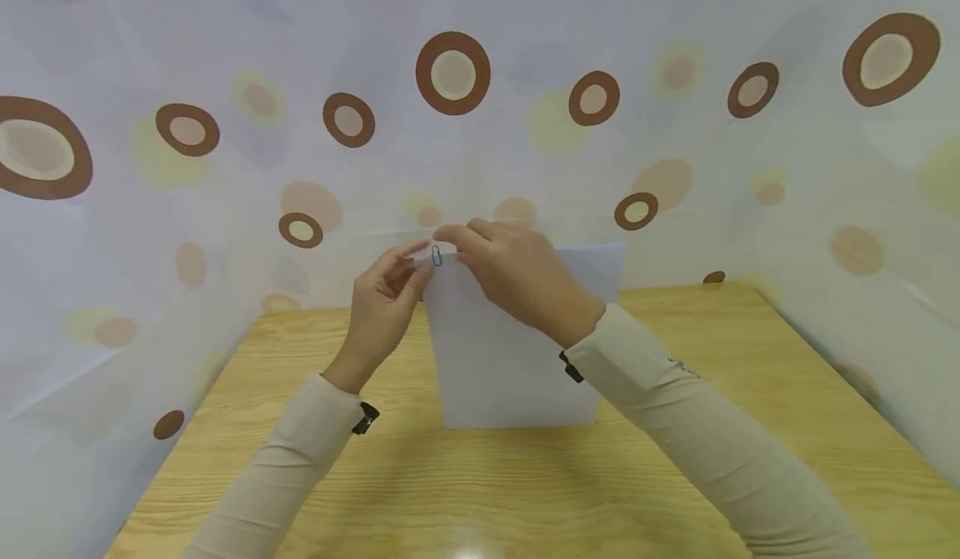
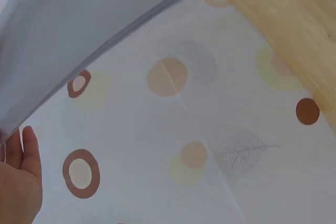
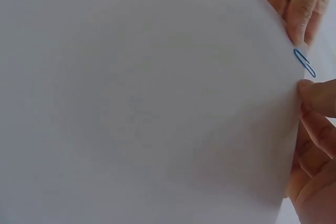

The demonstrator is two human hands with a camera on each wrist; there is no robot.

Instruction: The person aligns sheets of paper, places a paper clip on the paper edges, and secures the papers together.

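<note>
White paper (image 1: pixel 517 351) stands upright over the table, broad side towards me. Near its top left corner a blue paper clip (image 3: pixel 304 63) sits across the edge, part of it sticking out past the paper. My left hand (image 1: pixel 382 305) pinches that corner between thumb and fingers, just left of the clip. On the clip's other side my right hand (image 1: pixel 517 276) grips the top edge, thumb on the near face and fingers behind. In the left wrist view the paper (image 2: pixel 94 19) covers the upper left, and fingers of my left hand (image 2: pixel 21 177) show below its edge.
A wooden table (image 1: pixel 360 492) lies under the hands. Behind it and along both sides hangs a pale sheet (image 1: pixel 525 9) printed with brown rings and coloured dots. Each sleeve has a black piece of a wrist strap (image 1: pixel 366 418) showing at the cuff.
</note>
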